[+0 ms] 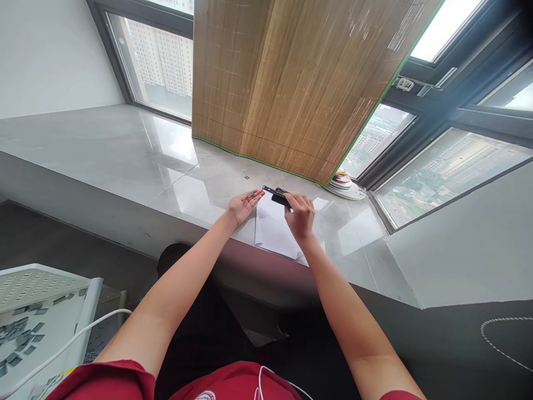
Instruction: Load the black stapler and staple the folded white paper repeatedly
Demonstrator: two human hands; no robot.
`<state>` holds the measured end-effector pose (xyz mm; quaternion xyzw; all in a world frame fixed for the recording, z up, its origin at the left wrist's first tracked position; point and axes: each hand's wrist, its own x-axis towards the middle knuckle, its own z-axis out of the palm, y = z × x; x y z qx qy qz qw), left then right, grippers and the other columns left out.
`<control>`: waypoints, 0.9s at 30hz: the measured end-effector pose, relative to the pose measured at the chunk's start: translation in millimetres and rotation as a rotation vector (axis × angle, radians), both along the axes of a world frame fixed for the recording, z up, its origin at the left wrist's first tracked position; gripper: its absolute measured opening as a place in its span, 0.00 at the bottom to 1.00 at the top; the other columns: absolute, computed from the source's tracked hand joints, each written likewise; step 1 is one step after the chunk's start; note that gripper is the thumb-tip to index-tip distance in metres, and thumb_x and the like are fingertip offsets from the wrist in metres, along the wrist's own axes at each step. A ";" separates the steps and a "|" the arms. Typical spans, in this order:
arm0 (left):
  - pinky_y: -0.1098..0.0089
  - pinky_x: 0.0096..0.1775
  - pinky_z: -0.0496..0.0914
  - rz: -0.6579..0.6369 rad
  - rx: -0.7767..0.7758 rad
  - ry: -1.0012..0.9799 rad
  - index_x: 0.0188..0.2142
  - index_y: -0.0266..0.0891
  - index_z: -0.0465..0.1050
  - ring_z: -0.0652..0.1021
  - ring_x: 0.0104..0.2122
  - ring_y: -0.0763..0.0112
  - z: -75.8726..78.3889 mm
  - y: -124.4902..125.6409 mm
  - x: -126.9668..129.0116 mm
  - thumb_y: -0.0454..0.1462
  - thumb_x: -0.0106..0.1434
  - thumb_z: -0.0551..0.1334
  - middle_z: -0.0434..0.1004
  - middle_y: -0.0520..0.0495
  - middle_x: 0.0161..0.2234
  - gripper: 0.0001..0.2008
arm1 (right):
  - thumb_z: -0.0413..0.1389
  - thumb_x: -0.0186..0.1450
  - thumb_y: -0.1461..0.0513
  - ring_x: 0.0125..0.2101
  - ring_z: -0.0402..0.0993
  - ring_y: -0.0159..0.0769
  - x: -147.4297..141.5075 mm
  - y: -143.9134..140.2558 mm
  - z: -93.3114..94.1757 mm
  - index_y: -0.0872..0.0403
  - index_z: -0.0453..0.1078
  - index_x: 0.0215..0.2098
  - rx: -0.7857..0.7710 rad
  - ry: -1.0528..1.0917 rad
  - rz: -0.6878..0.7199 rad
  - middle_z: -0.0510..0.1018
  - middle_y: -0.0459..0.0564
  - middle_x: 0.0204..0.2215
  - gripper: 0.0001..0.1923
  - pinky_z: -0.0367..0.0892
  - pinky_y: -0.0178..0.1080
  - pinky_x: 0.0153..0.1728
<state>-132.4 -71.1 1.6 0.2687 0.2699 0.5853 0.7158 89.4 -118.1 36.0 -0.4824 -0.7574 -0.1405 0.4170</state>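
My right hand (300, 215) grips a black stapler (276, 194), which points left with its top arm swung apart from its base. My left hand (242, 206) is held palm up just left of the stapler's tip, with a small strip of grey staples (250, 194) resting on its fingers. Both hands hover over a stack of white paper (272, 230) lying on the grey marble window ledge (145, 161).
A bamboo blind (300, 78) hangs down to the ledge behind the hands. A stack of small round plates (343, 183) sits at its right corner. A tiny staple piece (246, 178) lies on the ledge. A white tray (37, 316) with several grey pieces is at lower left.
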 end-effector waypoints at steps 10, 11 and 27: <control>0.56 0.58 0.78 -0.112 0.305 0.143 0.50 0.39 0.84 0.83 0.58 0.53 10.0 -15.8 0.4 0.49 0.66 0.77 0.82 0.36 0.61 0.20 | 0.69 0.59 0.54 0.31 0.79 0.43 20.8 -9.5 -17.6 0.51 0.84 0.36 -0.480 0.438 -0.017 0.84 0.48 0.28 0.11 0.71 0.43 0.37; 0.57 0.56 0.78 -0.135 0.352 0.168 0.50 0.41 0.85 0.82 0.58 0.51 11.4 -18.2 0.0 0.50 0.62 0.79 0.81 0.36 0.62 0.23 | 0.68 0.60 0.53 0.32 0.79 0.43 21.4 -8.4 -19.2 0.51 0.83 0.35 -0.514 0.408 -0.005 0.84 0.47 0.28 0.11 0.71 0.43 0.38; 0.52 0.62 0.70 -0.231 0.631 0.330 0.41 0.40 0.88 0.76 0.64 0.45 19.7 -31.2 -0.6 0.57 0.57 0.80 0.81 0.35 0.58 0.25 | 0.54 0.80 0.62 0.46 0.77 0.41 -37.1 -14.5 18.3 0.46 0.76 0.38 0.047 -0.271 0.320 0.87 0.47 0.45 0.13 0.68 0.46 0.52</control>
